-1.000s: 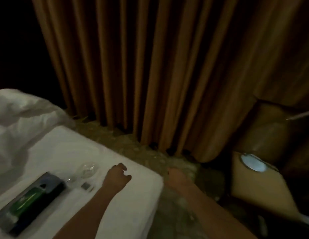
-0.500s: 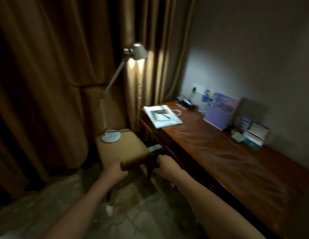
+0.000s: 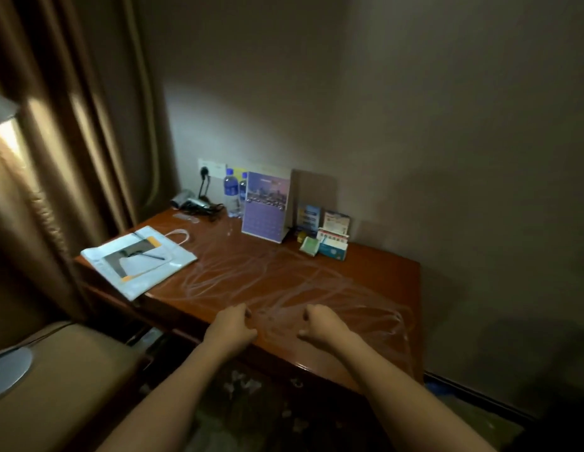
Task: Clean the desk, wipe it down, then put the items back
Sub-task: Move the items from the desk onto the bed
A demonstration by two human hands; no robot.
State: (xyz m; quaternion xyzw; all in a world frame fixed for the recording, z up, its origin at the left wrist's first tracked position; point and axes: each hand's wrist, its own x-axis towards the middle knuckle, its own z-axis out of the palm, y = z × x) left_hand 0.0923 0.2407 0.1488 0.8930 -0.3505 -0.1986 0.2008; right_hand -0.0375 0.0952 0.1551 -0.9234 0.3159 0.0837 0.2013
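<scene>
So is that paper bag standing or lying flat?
Flat: the bag lies on its side at the desk's left corner, handles spread on the wood.

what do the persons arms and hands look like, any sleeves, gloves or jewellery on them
Both forearms are bare as far as the picture shows, with no sleeve edge in view. The left hand and the right hand wear no gloves. No watch, bracelet or ring shows on either wrist or on the fingers, though the room is dim and the picture a little soft, so something small could be missed.

Bare table point(image 3: 365, 282) spreads mid-frame and right; paper bag point(image 3: 138, 261) blocks the left edge, calendar point(image 3: 266, 207), bottles point(image 3: 231, 192) and boxes point(image 3: 331, 244) line the rear.
</scene>
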